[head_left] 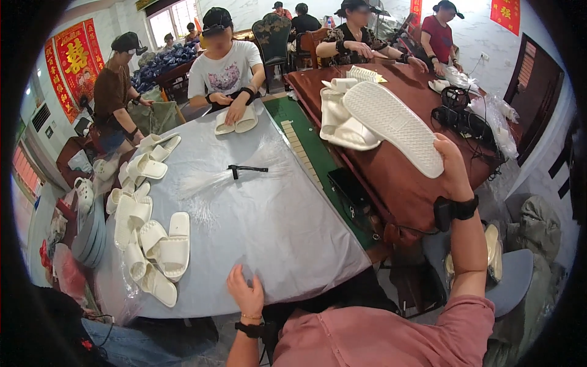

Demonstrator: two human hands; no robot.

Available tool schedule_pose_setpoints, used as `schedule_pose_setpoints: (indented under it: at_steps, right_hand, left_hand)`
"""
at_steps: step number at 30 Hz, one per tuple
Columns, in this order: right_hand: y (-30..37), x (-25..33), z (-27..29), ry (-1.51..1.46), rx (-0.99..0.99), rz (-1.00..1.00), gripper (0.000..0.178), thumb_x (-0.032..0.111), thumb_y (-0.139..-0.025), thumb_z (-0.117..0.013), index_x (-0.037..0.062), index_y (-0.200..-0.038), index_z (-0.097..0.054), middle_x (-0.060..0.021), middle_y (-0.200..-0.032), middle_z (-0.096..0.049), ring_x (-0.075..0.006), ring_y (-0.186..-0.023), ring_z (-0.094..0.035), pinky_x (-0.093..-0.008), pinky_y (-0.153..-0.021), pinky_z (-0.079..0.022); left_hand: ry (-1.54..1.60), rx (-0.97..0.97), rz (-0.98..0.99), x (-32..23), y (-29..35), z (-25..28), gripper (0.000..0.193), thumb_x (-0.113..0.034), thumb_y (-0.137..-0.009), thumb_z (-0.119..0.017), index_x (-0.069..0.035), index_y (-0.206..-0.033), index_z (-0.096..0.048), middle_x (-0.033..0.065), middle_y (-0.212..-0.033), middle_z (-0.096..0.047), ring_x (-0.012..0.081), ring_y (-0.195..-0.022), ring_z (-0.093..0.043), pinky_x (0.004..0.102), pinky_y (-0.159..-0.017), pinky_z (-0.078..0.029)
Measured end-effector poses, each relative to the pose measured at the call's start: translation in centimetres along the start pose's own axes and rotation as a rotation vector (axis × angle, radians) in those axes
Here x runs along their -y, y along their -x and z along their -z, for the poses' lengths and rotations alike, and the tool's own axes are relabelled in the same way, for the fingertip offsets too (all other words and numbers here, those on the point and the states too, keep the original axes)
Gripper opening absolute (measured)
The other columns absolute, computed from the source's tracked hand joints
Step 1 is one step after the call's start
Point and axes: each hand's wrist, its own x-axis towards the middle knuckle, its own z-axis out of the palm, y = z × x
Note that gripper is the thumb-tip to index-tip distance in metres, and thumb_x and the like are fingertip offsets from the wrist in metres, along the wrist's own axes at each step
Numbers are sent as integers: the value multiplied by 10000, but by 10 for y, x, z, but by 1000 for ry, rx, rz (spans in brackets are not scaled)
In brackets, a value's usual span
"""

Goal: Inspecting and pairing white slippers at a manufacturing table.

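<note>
My right hand [454, 166] is raised over the brown-covered table at the right, closed on the heel end of a white slipper [394, 125]. The slipper's patterned sole faces me. Behind it, a few more white slippers [335, 116] lie stacked on the brown cover. My left hand [246, 295] holds nothing; its fingers are apart and slightly curled at the near edge of the grey-covered table [275, 244]. White slippers [174, 254] lie in a loose row along that table's left side. In its middle is a fanned bundle of clear plastic strands [238, 174] with a black strap.
Across the grey table, a person in a white shirt [226, 76] handles a pair of white slippers [237, 121]. Other people stand around the brown table [422, 202] and at the left. Blue stools [92, 235] and a black box [350, 192] flank the grey table.
</note>
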Motion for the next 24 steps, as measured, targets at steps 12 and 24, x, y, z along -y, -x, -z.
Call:
schedule_pose_setpoints:
  at_steps: [12,24]
  right_hand:
    - [91,10,-113,-331,431,-341,248,137,-856,-515,-37,-1027,-556,-70,-910,-623,-106,-769,-600,-238,-691,-484]
    - [107,-109,-146,-372,405,-640,205,157,-929,-482,-9,-1016,-565,-44,-875,-614,-110,-753,-586,-226,-672,-465]
  left_hand:
    - [932,486,133,-87,8,11,838,-157,-740,-768,-31,-1407,-277,155,-1344,-446,271,-1220,-464,382,-1007,-394]
    - [1143,348,745,-21,-6,-3,506,16,-873,-559,33,-1345,-379,120,-1034,-638,149,-884,-620,265,-770,-511]
